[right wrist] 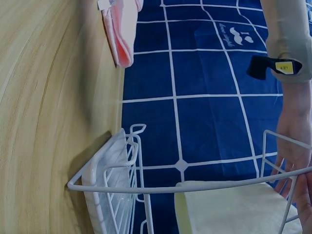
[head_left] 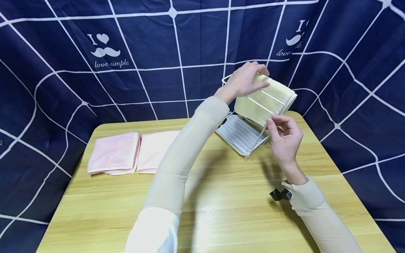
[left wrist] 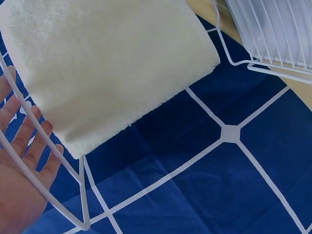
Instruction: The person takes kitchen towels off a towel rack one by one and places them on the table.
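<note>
A white two-tier wire rack stands toward the back right of the table. Its upper tier carries a folded pale yellow towel, whose fuzzy edge shows in the left wrist view. My left hand is at the top of that tier, thumb over the near face of the towel. Seen from the left wrist, its spread fingers lie behind the rack's wires, beside the towel's edge. Thumb and fingers of my right hand pinch the rack's wire frame near the upper front corner.
A white ribbed tray forms the rack's lower level. Two folded pink towels, one farther left and one partly behind my left forearm, lie on the wooden table. A dark blue checked curtain hangs behind.
</note>
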The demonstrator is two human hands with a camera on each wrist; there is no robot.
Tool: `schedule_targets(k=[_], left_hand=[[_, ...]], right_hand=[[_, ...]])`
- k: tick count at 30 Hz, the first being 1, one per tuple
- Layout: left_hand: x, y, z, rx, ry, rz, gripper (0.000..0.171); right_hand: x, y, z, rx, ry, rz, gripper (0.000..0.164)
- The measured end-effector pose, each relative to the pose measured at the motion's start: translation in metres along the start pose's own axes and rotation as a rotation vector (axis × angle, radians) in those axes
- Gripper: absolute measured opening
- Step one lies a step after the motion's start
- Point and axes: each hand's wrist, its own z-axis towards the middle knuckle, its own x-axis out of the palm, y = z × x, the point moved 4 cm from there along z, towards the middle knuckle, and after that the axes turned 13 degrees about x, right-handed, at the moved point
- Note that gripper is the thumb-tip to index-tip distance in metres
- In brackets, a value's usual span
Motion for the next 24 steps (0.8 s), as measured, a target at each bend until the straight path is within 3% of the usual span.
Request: schedule_targets(k=[15,24], left_hand=[[0.006,0.005,0.018,-0.036,0.105,-0.026,0.035],[0.009,0.007,0.022,-0.044,0.124,-0.059,0.03]], right_hand=[[0.0,-0.001,0.0,-0.007,0.006,-0.008,0.016],[0.0,-0.004,0.0,-0.003,-0.008,0.001,0.018]])
